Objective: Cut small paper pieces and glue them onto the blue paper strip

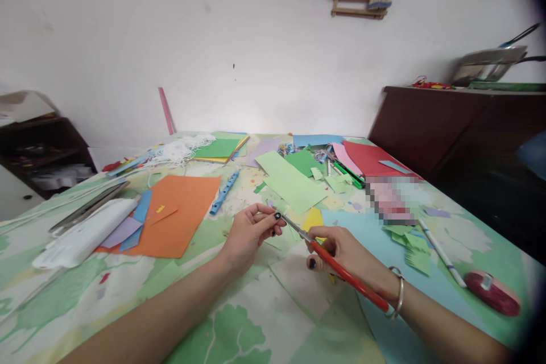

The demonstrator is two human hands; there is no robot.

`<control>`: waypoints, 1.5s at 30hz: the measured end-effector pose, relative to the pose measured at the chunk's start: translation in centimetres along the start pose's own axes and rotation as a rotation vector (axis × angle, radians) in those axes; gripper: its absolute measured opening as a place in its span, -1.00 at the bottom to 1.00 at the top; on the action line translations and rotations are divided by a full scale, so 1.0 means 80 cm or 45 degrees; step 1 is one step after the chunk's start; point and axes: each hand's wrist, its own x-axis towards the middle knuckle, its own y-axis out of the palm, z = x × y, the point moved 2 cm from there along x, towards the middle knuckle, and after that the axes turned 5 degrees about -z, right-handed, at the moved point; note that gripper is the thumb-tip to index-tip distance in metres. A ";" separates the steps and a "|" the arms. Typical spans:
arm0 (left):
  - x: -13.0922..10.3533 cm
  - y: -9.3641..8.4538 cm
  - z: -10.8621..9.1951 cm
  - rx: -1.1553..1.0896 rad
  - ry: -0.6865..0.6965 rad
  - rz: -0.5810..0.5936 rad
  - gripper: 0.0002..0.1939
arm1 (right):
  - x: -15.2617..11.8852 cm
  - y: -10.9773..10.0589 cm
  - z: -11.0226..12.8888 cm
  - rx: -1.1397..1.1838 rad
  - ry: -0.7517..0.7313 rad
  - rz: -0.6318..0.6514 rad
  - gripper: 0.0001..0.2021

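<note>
Over the middle of the table, my left hand (249,236) is closed in a pinch at the fingertips. A tiny pale purple bit shows beside its index finger, too small to name. My right hand (345,253) grips scissors (328,259) with red handles and silver blades. Their tips point left and reach my left fingertips; whether the blades are apart cannot be seen clearly. Just beyond the hands lie a light green paper sheet (292,182) and a yellow paper piece (314,218). Light blue paper (409,296) lies under and beside my right forearm.
Orange paper (183,216), a blue flute-like stick (224,192) and a white power strip (87,233) lie left. Fringed green paper pieces (413,250), a white pen (441,253) and a dark red oval object (492,294) lie right. A dark cabinet (447,125) stands beyond.
</note>
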 end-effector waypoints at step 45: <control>0.001 -0.002 -0.001 -0.036 -0.041 -0.023 -0.81 | 0.004 -0.003 -0.003 -0.155 -0.123 -0.198 -0.81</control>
